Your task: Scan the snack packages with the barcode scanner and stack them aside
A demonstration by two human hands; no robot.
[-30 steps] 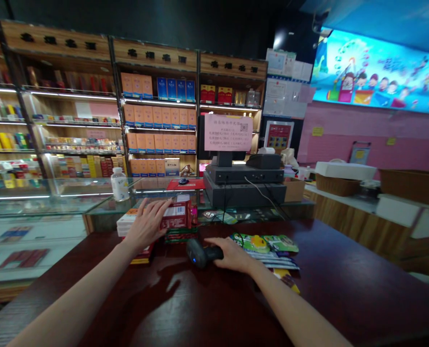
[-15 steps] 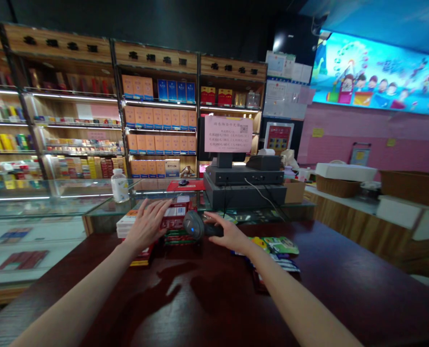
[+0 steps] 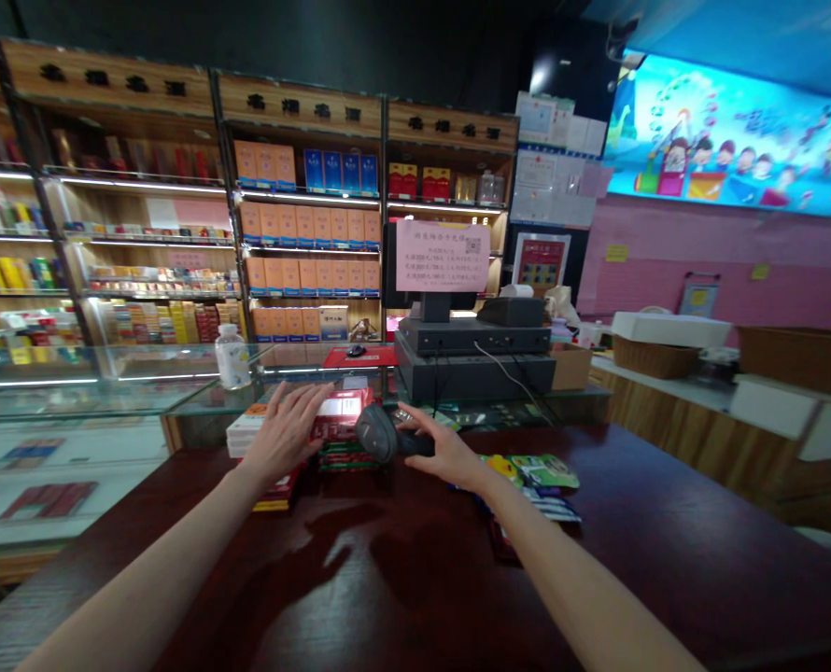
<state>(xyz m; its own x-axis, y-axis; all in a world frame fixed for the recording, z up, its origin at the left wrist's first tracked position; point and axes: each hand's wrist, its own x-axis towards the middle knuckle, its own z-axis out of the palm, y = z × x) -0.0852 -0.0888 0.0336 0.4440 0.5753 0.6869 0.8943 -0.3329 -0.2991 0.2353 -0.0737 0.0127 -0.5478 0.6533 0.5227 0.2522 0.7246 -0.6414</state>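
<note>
My left hand (image 3: 286,432) lies with fingers stretched over a red and white box (image 3: 342,413) that tops a stack of flat cartons (image 3: 275,485) on the dark wooden counter (image 3: 415,579). My right hand (image 3: 443,453) grips the handle of a grey barcode scanner (image 3: 377,432), whose head points at the box, which glows bright red. Green snack packets (image 3: 542,476) lie just right of my right wrist.
Behind the counter stand a black till with a screen and pink notice (image 3: 443,254), a glass display case (image 3: 107,392) with a clear bottle (image 3: 232,357), and lit shelves of cartons (image 3: 310,243). To the right a wooden side counter (image 3: 702,411) carries baskets and white boxes.
My right hand has lifted the scanner from the counter by the packets and brought it left up to the box under my left hand. The box now glows red.
</note>
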